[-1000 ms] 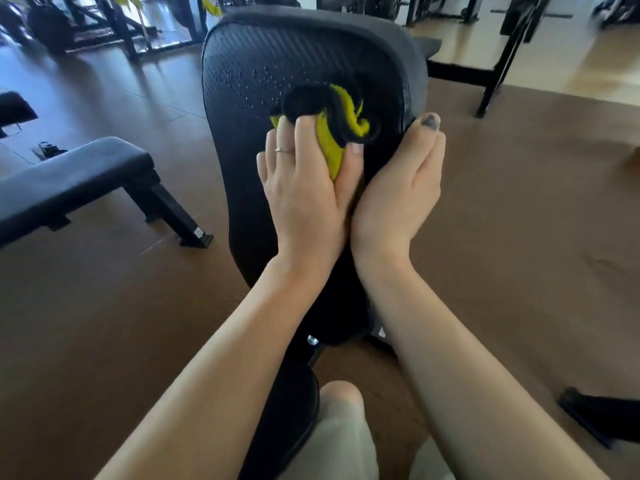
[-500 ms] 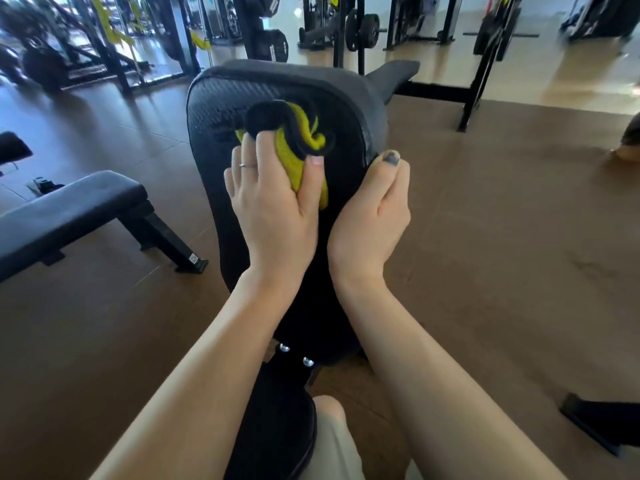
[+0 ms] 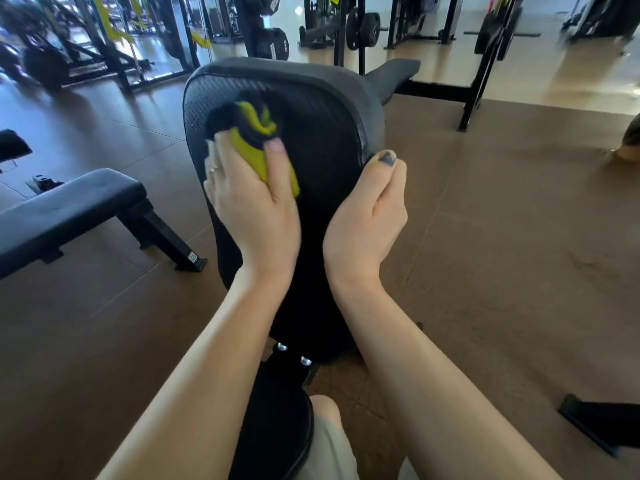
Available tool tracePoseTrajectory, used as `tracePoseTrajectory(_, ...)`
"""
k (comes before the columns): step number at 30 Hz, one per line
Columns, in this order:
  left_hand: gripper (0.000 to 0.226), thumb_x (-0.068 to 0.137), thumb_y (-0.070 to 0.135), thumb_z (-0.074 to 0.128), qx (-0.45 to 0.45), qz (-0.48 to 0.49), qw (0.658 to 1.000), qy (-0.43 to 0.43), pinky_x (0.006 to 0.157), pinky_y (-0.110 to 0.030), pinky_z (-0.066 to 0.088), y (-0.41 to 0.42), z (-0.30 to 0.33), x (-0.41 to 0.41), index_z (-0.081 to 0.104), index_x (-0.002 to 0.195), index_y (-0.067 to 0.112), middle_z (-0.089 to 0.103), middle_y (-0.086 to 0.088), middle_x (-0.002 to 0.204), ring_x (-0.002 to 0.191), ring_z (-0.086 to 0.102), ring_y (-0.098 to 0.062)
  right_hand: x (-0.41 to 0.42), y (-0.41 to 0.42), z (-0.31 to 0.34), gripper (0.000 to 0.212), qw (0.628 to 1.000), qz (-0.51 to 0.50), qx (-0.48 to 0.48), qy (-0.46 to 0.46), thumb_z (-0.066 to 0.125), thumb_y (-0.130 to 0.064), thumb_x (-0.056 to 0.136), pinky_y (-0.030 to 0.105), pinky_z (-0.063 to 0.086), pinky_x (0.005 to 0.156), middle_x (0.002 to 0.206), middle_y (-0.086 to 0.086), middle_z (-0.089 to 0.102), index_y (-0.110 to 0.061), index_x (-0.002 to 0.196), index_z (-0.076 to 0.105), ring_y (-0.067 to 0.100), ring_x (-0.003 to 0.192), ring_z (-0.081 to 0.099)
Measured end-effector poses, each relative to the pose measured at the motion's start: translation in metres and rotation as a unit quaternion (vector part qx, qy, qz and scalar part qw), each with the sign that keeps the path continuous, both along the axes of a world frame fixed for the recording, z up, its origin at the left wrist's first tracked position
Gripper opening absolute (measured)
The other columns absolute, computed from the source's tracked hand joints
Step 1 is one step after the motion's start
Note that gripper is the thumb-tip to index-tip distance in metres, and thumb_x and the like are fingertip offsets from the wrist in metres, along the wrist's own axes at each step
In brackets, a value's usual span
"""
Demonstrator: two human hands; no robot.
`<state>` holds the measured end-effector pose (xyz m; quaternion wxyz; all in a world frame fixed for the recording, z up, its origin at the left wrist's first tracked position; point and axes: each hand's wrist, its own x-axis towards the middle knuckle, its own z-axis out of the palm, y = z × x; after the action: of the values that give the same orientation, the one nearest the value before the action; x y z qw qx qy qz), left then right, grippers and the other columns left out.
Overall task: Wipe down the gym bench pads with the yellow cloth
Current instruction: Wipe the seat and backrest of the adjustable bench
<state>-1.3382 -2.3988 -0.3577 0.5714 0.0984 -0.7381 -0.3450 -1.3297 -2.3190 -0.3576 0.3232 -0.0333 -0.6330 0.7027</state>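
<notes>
The left hand (image 3: 254, 209) is gripping the bunched yellow cloth (image 3: 258, 140) and pressing it to the upper left of the back pad (image 3: 329, 133); the right hand (image 3: 369, 216) is curling around the pad's right edge, thumb on its face

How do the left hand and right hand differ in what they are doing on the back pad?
The left hand presses the yellow cloth against the face of the back pad; the right hand holds no cloth. The left hand lies on the pad's face, while the right hand wraps the pad's right edge, thumb on top. The left hand wears a ring; the right hand shows none. Both touch the same pad.
</notes>
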Motion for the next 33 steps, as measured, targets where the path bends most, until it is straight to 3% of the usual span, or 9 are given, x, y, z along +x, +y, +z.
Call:
tracePoseTrajectory(4,0.041,0.105,0.046,0.041,-0.178,-0.033,0.984,0.000,0.089,-0.047,0.041,0.011,-0.021,0.006,0.050,0.113,0.008,0.066,-0.023,0.108,0.101,0.053,-0.033,0.000,0.000,-0.002,0.035,1.000,-0.011,0.007,0.012,0.028,-0.049,0.100,0.018,0.035,0.057,0.065,-0.014,0.049,-0.024,0.080,0.044,0.004,0.061,0.047)
tracePoseTrajectory(8,0.029,0.097,0.040,0.051,-0.231,-0.038,0.972,0.007,0.084,-0.043,0.035,0.001,-0.016,0.002,0.042,0.109,0.014,0.066,-0.024,0.104,0.095,0.045,-0.030,-0.001,0.000,-0.002,0.034,1.000,-0.015,0.007,0.017,0.029,-0.046,0.101,0.018,0.034,0.057,0.062,-0.017,0.048,-0.026,0.077,0.041,0.002,0.059,0.045)
tracePoseTrajectory(11,0.034,0.095,0.034,0.051,-0.093,-0.007,0.995,-0.026,0.087,-0.046,0.042,-0.024,-0.013,-0.007,0.053,0.116,0.006,0.065,-0.024,0.108,0.101,0.057,-0.038,-0.001,0.000,-0.003,0.033,1.000,0.001,0.000,0.017,0.031,-0.032,0.107,0.015,0.031,0.054,0.058,-0.024,0.045,-0.027,0.076,0.039,0.000,0.053,0.039)
tracePoseTrajectory(14,0.040,0.102,0.034,0.045,0.091,-0.003,0.995,-0.028,0.085,-0.031,0.039,-0.060,-0.007,-0.016,0.057,0.118,-0.001,0.067,-0.015,0.110,0.103,0.061,-0.034,0.001,-0.001,-0.001,0.033,1.000,0.002,-0.005,0.008,0.030,-0.032,0.107,0.015,0.031,0.054,0.056,-0.025,0.045,-0.028,0.076,0.039,-0.001,0.052,0.038)
tracePoseTrajectory(16,0.039,0.104,0.034,0.044,0.116,-0.004,0.993,-0.029,0.083,-0.026,0.036,-0.061,-0.004,-0.015,0.056,0.117,0.000,0.066,-0.012,0.109,0.101,0.061,-0.027,0.002,-0.003,0.000,0.032,1.000,-0.002,-0.004,0.002,0.028,-0.035,0.106,0.017,0.032,0.056,0.056,-0.026,0.045,-0.029,0.076,0.038,-0.001,0.052,0.039)
tracePoseTrajectory(25,0.039,0.098,0.038,0.052,-0.237,-0.030,0.971,-0.005,0.084,-0.045,0.043,0.001,0.005,0.002,0.059,0.109,0.001,0.066,-0.020,0.108,0.097,0.060,-0.036,0.001,-0.002,0.001,0.032,1.000,-0.009,0.006,0.005,0.028,-0.041,0.103,0.020,0.032,0.056,0.061,-0.022,0.047,-0.031,0.074,0.038,0.000,0.056,0.040)
tracePoseTrajectory(28,0.044,0.097,0.036,0.049,-0.110,-0.006,0.993,-0.038,0.091,-0.046,0.046,-0.026,0.009,-0.008,0.059,0.116,-0.002,0.066,-0.022,0.114,0.105,0.061,-0.038,0.002,-0.002,0.001,0.032,1.000,-0.002,0.001,0.009,0.028,-0.037,0.105,0.017,0.031,0.054,0.057,-0.024,0.045,-0.030,0.075,0.037,0.000,0.052,0.038)
tracePoseTrajectory(31,0.045,0.104,0.037,0.041,0.045,0.004,0.998,-0.041,0.087,-0.029,0.038,-0.055,0.023,-0.015,0.056,0.127,0.001,0.066,-0.010,0.117,0.107,0.059,-0.029,0.003,-0.005,0.002,0.031,1.000,0.001,-0.010,0.001,0.028,-0.037,0.105,0.014,0.032,0.054,0.056,-0.025,0.044,-0.027,0.078,0.039,-0.001,0.051,0.038)
tracePoseTrajectory(33,0.045,0.105,0.039,0.040,0.032,0.004,0.998,-0.053,0.092,-0.033,0.041,-0.055,0.026,-0.014,0.055,0.126,0.002,0.064,-0.004,0.117,0.107,0.057,-0.020,0.003,-0.006,0.003,0.031,1.000,-0.001,-0.012,-0.002,0.028,-0.038,0.104,0.015,0.032,0.054,0.056,-0.025,0.044,-0.026,0.079,0.040,-0.001,0.051,0.039)
